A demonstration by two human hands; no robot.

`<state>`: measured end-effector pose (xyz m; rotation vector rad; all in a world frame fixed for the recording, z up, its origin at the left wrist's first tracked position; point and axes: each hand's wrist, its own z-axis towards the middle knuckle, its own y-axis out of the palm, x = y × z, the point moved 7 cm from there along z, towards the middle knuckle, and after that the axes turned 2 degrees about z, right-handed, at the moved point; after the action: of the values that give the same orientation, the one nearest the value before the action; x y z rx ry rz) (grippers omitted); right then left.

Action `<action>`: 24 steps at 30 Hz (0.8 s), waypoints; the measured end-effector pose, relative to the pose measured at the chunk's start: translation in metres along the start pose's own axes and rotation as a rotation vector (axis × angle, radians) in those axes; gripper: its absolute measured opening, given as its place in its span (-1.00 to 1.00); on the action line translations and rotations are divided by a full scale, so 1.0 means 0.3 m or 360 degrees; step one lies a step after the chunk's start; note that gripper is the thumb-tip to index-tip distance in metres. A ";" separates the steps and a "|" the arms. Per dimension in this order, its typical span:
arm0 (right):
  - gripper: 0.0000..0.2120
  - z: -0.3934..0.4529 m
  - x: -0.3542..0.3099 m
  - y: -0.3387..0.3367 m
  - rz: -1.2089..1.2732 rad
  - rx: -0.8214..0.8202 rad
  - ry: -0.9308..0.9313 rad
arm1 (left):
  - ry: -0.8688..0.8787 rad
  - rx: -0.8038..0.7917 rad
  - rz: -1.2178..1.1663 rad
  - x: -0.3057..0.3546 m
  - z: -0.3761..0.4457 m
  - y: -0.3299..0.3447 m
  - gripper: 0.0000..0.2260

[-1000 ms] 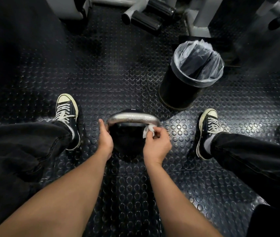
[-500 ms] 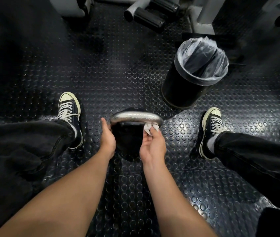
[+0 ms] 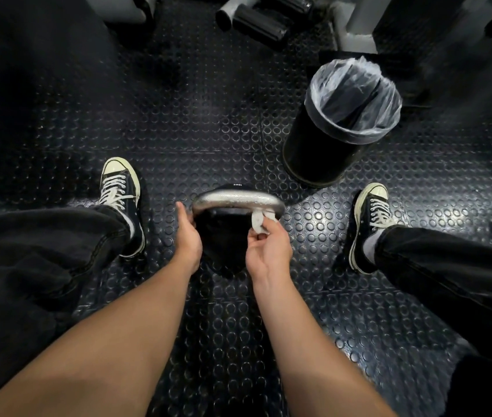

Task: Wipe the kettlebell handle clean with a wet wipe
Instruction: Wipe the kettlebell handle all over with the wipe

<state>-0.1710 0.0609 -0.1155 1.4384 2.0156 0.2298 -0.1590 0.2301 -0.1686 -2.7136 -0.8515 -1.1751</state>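
Observation:
A black kettlebell [image 3: 223, 239] with a silver handle [image 3: 232, 198] stands on the studded rubber floor between my feet. My right hand [image 3: 269, 251] pinches a white wet wipe [image 3: 258, 219] that is looped under the right part of the handle, palm turned up toward me. My left hand [image 3: 187, 236] rests against the left side of the kettlebell by the handle's left end, thumb up; its fingers are hidden behind the bell.
A black bin [image 3: 338, 127] with a clear liner stands to the far right of the kettlebell. My sneakers [image 3: 121, 188] [image 3: 368, 215] flank it. Grey machine frames and black foam rollers [image 3: 256, 19] line the far edge.
My right hand has turned palm-up and slid the wipe from the handle's right end inward, under the bar. The left hand keeps its place.

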 end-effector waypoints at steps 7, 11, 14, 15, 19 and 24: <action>-0.78 0.017 0.003 0.019 -0.0002 -0.0027 0.0048 | 0.0000 -0.0043 -0.0009 -0.002 0.003 0.001 -0.12; -0.85 -0.007 0.012 -0.002 0.0026 -0.0074 0.0068 | -0.0001 -0.0018 -0.0014 0.003 -0.008 0.006 -0.18; -0.79 0.010 0.004 0.020 -0.0031 -0.0065 0.0055 | 0.0004 0.0004 -0.0020 0.000 -0.001 -0.001 -0.19; -0.78 0.019 -0.001 0.029 -0.0034 -0.0069 0.0047 | 0.0003 -0.0005 -0.0013 0.004 -0.006 0.002 -0.20; -0.83 0.008 0.010 0.009 -0.0023 -0.0070 0.0096 | 0.0005 -0.0002 -0.0015 0.015 -0.020 0.015 -0.25; -0.79 0.025 0.003 0.039 -0.0035 -0.0085 0.0084 | 0.0020 -0.0002 0.0000 0.013 -0.009 0.007 -0.19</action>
<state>-0.1576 0.0647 -0.1160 1.3900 2.0506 0.3131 -0.1575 0.2294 -0.1638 -2.7044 -0.8498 -1.1918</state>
